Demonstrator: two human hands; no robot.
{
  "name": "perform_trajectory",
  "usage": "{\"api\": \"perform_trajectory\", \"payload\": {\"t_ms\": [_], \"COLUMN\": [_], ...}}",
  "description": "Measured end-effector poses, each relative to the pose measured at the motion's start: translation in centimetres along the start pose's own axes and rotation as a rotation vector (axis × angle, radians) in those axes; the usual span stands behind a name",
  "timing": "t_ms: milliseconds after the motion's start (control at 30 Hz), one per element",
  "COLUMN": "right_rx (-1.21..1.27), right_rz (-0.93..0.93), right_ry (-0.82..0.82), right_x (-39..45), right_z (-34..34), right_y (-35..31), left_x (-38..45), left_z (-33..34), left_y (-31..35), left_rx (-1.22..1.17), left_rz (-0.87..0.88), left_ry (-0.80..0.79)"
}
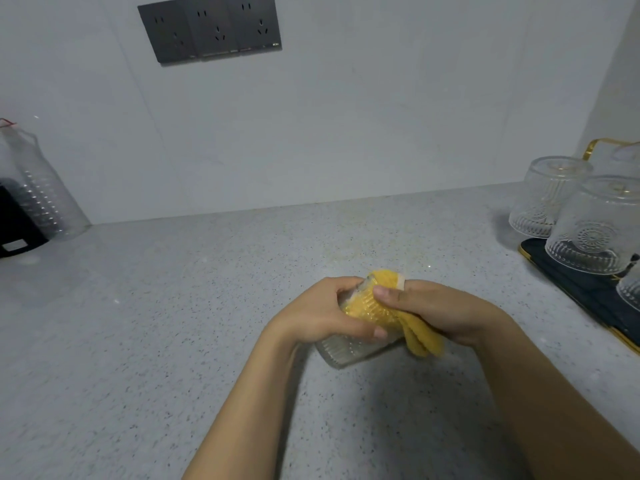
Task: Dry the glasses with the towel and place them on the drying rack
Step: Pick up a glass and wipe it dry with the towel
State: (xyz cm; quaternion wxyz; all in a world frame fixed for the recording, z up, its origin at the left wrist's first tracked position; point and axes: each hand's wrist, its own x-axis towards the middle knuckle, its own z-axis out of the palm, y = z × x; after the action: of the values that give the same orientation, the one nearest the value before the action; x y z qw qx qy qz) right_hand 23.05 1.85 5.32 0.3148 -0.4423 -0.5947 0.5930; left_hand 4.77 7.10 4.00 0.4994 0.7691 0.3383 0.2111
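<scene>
I see the ribbed glass (pixel 349 351) held on its side above the speckled tabletop (pixel 173 323), between both hands. My left hand (pixel 318 315) wraps around its body from the left, fingers over the top and thumb across the near side, clenched on it. My right hand (pixel 440 311) grips the yellow towel (pixel 388 306), the thumb pressing it against the glass; part of the towel is stuffed into the glass, and a fold hangs down just below that hand. Well apart, at the right edge, the drying rack (pixel 588 285), a dark tray with a gold rim, carries several glasses (pixel 588 230) upside down.
</scene>
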Motion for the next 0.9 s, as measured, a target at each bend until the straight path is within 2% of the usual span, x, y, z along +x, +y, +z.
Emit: {"api": "perform_trajectory", "payload": {"t_ms": [67, 200, 300, 367, 467, 533, 633, 733, 800, 900], "right_rx": [0.021, -0.078, -0.094, 0.012, 0.349, 0.524, 0.652, 0.613, 0.561, 0.332], "right_rz": [-0.027, -0.033, -0.064, -0.088, -0.072, -0.079, -0.09, -0.117, -0.11, -0.05], "right_ry": [-0.017, 0.184, 0.26, 0.352, 0.505, 0.473, 0.299, 0.166, 0.115, 0.081], "right_x": [0.2, 0.7, 0.4, 0.4, 0.7, 0.6, 0.5, 0.3, 0.4, -0.2], "right_z": [0.3, 0.5, 0.6, 0.7, 0.4, 0.0, 0.5, 1.5, 2.0, 2.4], "right_y": [0.3, 0.4, 0.1, -0.1, -0.5, -0.8, -0.8, -0.7, -0.5, -0.3], "left_x": [0.0, 0.1, 0.1, 0.0, -0.3, -0.1, 0.5, 0.7, 0.7, 0.8], "left_z": [0.1, 0.4, 0.3, -0.3, -0.7, 0.3, 1.7, 1.7, 1.6, 1.8], "left_y": [0.0, 0.4, 0.4, 0.3, 0.1, 0.2, 0.0, -0.4, -0.8, -1.3], "left_rx": [0.057, 0.05, -0.008, -0.105, -0.178, -0.149, -0.118, -0.16, -0.18, -0.189], "left_rz": [0.012, -0.002, 0.027, 0.064, 0.162, 0.222, 0.28, 0.307, 0.286, 0.256], "left_ry": [-0.031, 0.0, 0.073, 0.211, 0.398, 0.463, 0.624, 0.702, 0.692, 0.641]}}
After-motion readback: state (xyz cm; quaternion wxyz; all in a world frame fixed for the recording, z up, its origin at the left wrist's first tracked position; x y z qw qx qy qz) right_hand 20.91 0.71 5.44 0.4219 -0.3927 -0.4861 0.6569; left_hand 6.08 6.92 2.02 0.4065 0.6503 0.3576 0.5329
